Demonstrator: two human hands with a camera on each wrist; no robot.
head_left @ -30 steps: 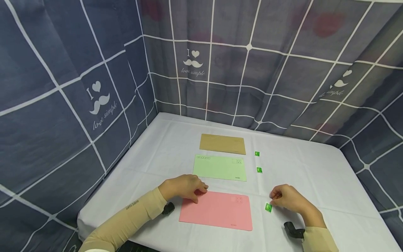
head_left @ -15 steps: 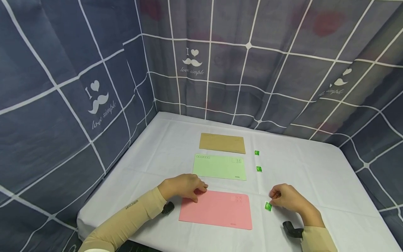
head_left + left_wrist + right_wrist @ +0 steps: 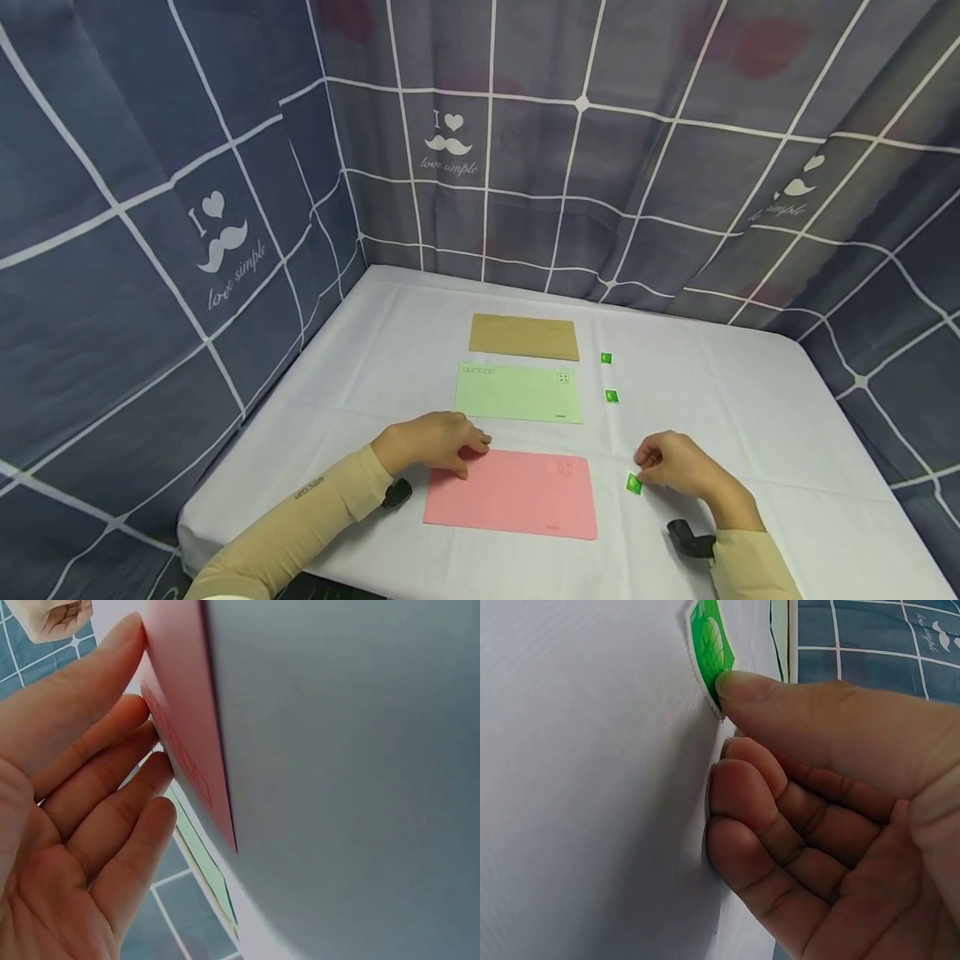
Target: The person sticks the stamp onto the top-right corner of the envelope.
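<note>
In the head view my left hand (image 3: 431, 442) rests at the upper left corner of a pink envelope (image 3: 517, 496), its thumb over the face. The left wrist view shows the fingers loosely extended, fingertips right at the envelope's edge (image 3: 195, 720). To the right of that envelope, my right hand (image 3: 678, 467) is at a small green stamp (image 3: 633, 484) with a white border. Its thumb presses one corner of the stamp (image 3: 711, 645) in the right wrist view, the other fingers curled beneath; the index fingertip is hidden behind the thumb.
Behind the pink envelope lie a light green envelope (image 3: 517, 396) and, farther back, a brown envelope (image 3: 523, 337). Two more green stamps (image 3: 612, 396) lie right of them in a column. A white cloth covers the table (image 3: 750, 400); dark checked curtains (image 3: 540, 150) hang around it.
The head view has shifted slightly, so everything sits a little higher and farther left. Both hands keep their places on the pink envelope and at the near stamp.
</note>
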